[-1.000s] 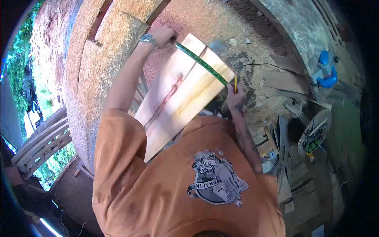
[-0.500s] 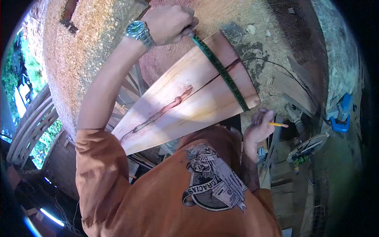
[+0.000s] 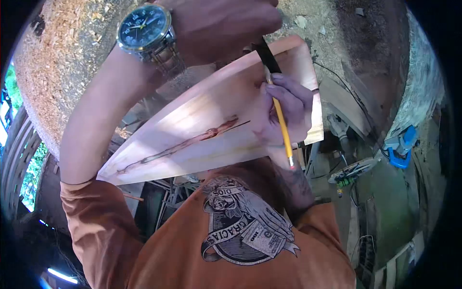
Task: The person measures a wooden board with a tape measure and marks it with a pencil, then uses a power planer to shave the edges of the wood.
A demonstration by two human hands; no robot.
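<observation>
A pale wooden board (image 3: 187, 120), tapering to the lower left, lies across in front of me with a reddish-brown streak along it. My left hand (image 3: 221, 29), wearing a metal watch (image 3: 147, 29), is closed at the board's far edge, close to the camera. Its fingertips are hidden, and the near end of a narrow dark green strip (image 3: 269, 58) comes out beneath it. Over the wide end of the board, my right hand (image 3: 288, 106) grips a yellow pencil (image 3: 281, 127). The pencil's tip points up toward the strip, and its eraser points at me.
Sawdust (image 3: 72, 67) covers the ground beyond the board. To the right are a blue tool (image 3: 402, 149), a round disc-like part (image 3: 353, 171), a dark cord (image 3: 341, 79) and wood offcuts (image 3: 339, 94).
My right hand has moved from beside the board up onto it, turning the pencil toward the strip. My left hand has risen nearer the camera, and the strip now shows only partly.
</observation>
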